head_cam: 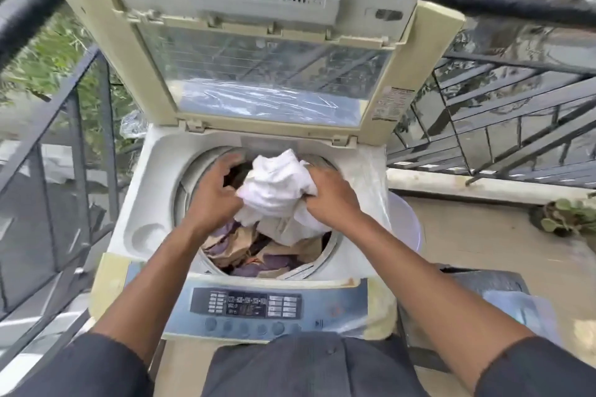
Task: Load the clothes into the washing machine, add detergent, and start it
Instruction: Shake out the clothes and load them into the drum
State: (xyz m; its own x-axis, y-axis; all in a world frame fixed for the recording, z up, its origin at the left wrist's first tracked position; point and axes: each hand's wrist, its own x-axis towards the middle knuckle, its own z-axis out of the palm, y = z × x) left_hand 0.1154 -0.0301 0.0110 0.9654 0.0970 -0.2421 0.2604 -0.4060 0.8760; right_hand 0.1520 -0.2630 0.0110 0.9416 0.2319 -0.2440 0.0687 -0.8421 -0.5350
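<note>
White cloth atop open washer's load

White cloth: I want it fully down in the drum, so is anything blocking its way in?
The lid is up, the drum mouth open. Only brown and purple clothes lie beneath the white cloth.

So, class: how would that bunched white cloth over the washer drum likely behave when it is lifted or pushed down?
The white cloth looks floppy: it crumples and folds between the left hand and right hand. It is probably light, since it is held bunched above the drum. Pushed, it should compress onto the brown and purple clothes rather than slide or roll.
</note>
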